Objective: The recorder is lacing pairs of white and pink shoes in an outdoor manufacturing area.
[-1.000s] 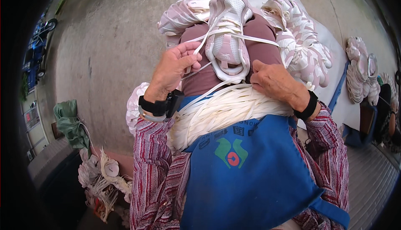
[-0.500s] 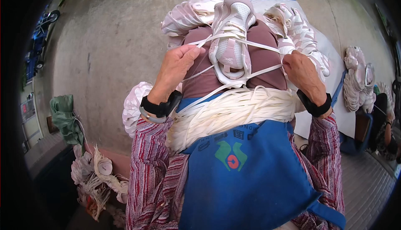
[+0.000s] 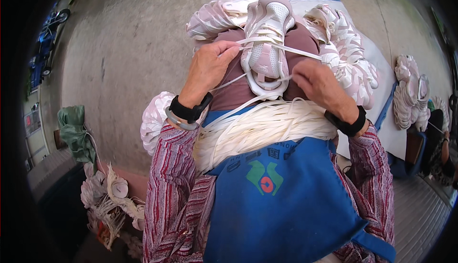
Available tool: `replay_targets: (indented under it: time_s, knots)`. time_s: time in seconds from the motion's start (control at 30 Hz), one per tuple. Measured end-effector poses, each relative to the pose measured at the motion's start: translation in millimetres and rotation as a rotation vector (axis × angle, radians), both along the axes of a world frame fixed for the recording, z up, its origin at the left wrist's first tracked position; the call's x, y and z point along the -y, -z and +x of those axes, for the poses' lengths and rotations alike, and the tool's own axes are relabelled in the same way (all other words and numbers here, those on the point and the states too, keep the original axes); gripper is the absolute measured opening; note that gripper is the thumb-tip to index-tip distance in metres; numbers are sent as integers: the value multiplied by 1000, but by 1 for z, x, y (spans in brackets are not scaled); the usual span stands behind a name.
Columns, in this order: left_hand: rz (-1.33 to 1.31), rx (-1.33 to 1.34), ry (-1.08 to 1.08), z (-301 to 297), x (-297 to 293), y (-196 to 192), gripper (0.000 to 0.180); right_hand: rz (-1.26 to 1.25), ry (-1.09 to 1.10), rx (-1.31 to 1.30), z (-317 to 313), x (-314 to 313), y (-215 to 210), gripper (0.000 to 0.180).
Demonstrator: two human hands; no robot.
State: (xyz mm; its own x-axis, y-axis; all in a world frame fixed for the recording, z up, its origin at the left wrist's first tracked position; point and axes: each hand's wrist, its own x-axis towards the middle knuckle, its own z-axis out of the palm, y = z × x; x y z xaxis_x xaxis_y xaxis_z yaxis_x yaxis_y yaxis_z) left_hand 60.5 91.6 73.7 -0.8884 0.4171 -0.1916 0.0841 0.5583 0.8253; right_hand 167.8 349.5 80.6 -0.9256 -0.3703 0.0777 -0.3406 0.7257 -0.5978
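Note:
A white and pale pink sneaker (image 3: 267, 55) rests on my lap, its toe pointing away and its heel opening towards me. White shoelace (image 3: 300, 51) runs across its upper, partly threaded through the eyelets, with a loose length off to the right. My left hand (image 3: 210, 67) pinches the shoelace at the shoe's left eyelet edge. Close to the right side of the collar, my right hand (image 3: 317, 81) is closed on another stretch of lace; its fingers are slightly blurred. A thick bundle of cream laces (image 3: 262, 129) lies across my waist, on a blue apron (image 3: 276, 196).
Stacked sneakers (image 3: 350, 57) lie on a pale sheet (image 3: 386, 124) to the right; more shoes (image 3: 219, 17) sit beyond my left knee. A green bag (image 3: 76, 134) and hanging shoe parts (image 3: 107, 191) are at left. Another person's arm (image 3: 444, 148) shows at far right.
My right hand has moved left, in towards the shoe's collar, bringing its lace along. My left hand has shifted right and up to the eyelet edge. The sneaker stays on my lap.

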Motion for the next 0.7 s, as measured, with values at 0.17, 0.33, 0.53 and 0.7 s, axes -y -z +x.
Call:
replay_targets:
  time_s: [0.17, 0.33, 0.53, 0.7]
  knots:
    - [47, 35, -10, -7, -5, 6, 29, -15, 236, 70, -22, -2, -1, 13]
    - [-5, -26, -63, -10, -7, 2, 25, -129, 335, 23, -31, 1, -2, 14]
    - [-11, -81, -5, -8, -14, -4, 22, -53, 246, 113, -26, -1, 8, 14]
    - [-2, -272, 0, -4, -20, -2, 19, -115, 310, -43, -35, 4, 5, 12]
